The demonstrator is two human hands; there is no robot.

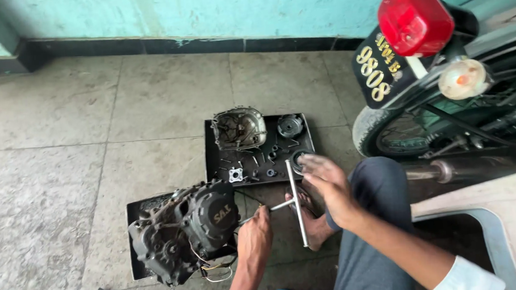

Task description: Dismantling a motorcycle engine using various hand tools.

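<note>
A dark, greasy motorcycle engine block (pixel 182 232) lies on a black tray (pixel 134 209) on the floor. My left hand (pixel 254 239) grips the shaft of a silver T-handle wrench (pixel 297 206) just right of the engine's round side cover. My right hand (pixel 327 179) rests with fingers spread on the upper part of the wrench's long crossbar. A second black tray (pixel 220 160) further back holds an engine cover (pixel 238 128), a round metal part (pixel 290 125) and several small bolts and pieces.
A motorcycle's rear wheel (pixel 390 131), red tail light (pixel 415 19) and number plate stand at the right. A pale plastic chair (pixel 505 218) sits at the lower right. My sandalled foot (pixel 312 223) lies under the wrench. A teal wall borders the tiled floor.
</note>
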